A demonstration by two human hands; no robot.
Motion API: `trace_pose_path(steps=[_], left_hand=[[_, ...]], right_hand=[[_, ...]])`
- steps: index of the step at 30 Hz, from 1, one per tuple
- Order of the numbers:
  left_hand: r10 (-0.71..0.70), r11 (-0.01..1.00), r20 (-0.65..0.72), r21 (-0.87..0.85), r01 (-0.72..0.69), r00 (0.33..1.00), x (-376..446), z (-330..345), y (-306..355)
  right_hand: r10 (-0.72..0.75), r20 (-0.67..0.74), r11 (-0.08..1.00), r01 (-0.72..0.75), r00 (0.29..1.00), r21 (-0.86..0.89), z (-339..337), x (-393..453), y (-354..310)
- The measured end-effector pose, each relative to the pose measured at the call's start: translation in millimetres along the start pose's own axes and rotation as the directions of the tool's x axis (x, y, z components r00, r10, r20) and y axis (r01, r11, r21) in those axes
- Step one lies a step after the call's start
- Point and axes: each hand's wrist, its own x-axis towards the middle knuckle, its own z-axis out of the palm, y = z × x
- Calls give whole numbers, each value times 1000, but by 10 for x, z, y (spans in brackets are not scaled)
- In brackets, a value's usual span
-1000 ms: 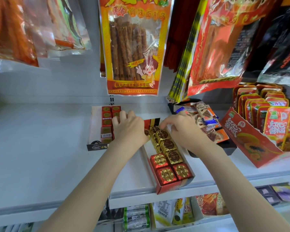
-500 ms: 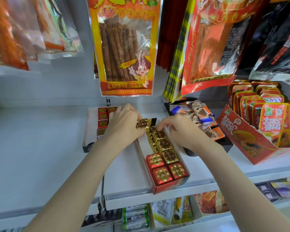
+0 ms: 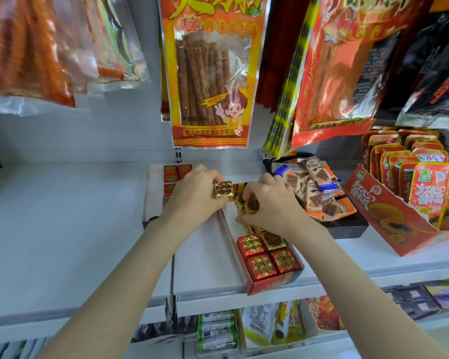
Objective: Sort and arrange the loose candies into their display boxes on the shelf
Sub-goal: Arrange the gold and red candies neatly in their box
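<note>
Head view: my left hand (image 3: 192,196) pinches gold candy (image 3: 223,189) lifted just above red display box (image 3: 267,282); my right hand (image 3: 270,203) curls fingers round gold candies in box's middle rows. Step: sorting golds. Next, I judge: seat lifted candy in gap, square with neighbours

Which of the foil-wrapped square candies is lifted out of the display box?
The gold foil-wrapped square candy pinched in the left hand; the others sit inside the red display box.

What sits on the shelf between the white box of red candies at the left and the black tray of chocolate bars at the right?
The head view shows the red display box of red and gold foil candies, with both hands over it: the left hand pinches a gold candy.
</note>
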Motion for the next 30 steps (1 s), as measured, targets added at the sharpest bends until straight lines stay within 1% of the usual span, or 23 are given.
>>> trace_pose_path(steps=[2, 6, 8, 11, 14, 16, 18, 24, 26, 27, 28, 30], left_hand=[[-12, 1000, 1, -5, 12, 1000, 13, 7, -3], [-17, 1000, 1, 12, 17, 1000, 34, 20, -13], [-16, 1000, 4, 15, 16, 1000, 39, 25, -19], [-14, 1000, 5, 17, 14, 1000, 53, 34, -29], [-8, 1000, 5, 16, 8, 1000, 58, 41, -35], [-6, 1000, 6, 12, 6, 1000, 55, 42, -45], [-5, 1000, 6, 7, 4, 1000, 50, 38, -55], [0, 1000, 2, -3, 0, 1000, 36, 29, -57], [0, 1000, 3, -9, 0, 1000, 36, 26, -61], [0, 1000, 5, -10, 0, 1000, 34, 24, -65], [1, 1000, 8, -11, -1, 1000, 33, 22, -69], [4, 1000, 10, -17, -4, 1000, 30, 19, -80]], right_hand=[[27, 0, 999, -27, 1000, 18, 44, 26, -23], [33, -6, 986, -32, 999, 163, 111, 55, -29], [35, -6, 979, -33, 999, 203, 120, 57, -19], [17, -3, 978, -16, 1000, 206, 115, 51, 0], [-3, 29, 983, -2, 1000, 182, 79, 33, 39], [-9, 68, 989, -1, 998, 149, 27, 10, 48], [-8, 83, 998, 4, 997, 55, -16, -14, 22], [-21, 19, 974, 24, 1000, -226, -37, -49, -66], [-22, 16, 962, 25, 1000, -272, -32, -47, -76], [-20, 14, 968, 23, 1000, -252, -35, -40, -70], [-15, 5, 983, 15, 1000, -183, -47, -30, -47], [4, -22, 998, -3, 1000, 64, -142, -4, 41]])
